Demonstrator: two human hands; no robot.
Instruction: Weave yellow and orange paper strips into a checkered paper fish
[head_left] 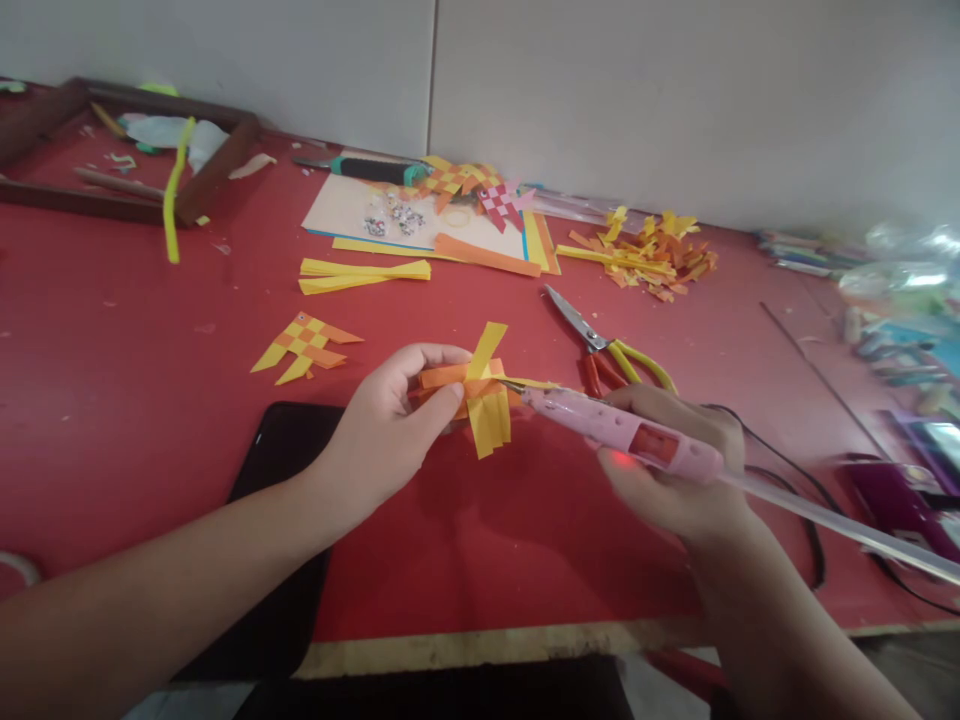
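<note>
Between the thumb and fingers of my left hand [397, 420] is a woven paper piece [487, 420] of orange and yellow strips, with a yellow strip sticking up and several hanging down. My right hand [675, 460] grips a pink glue gun [622, 430] with a clear glue stick [832, 522] running out of its back end. The gun's metal nozzle meets the woven piece at a thin yellow strip; whether glue is coming out I cannot tell. A finished-looking woven paper fish [304, 345] lies left of my left hand. Scissors [600, 345] lie open just beyond my right hand.
A dark tablet-like slab [270, 560] lies under my left forearm. Farther back are yellow paper strips [360, 273], paper sheets [330, 215] with beads, and a heap of paper scraps [660, 255]. A wooden frame [225, 160] stands back left; a black cord [817, 540] lies at right.
</note>
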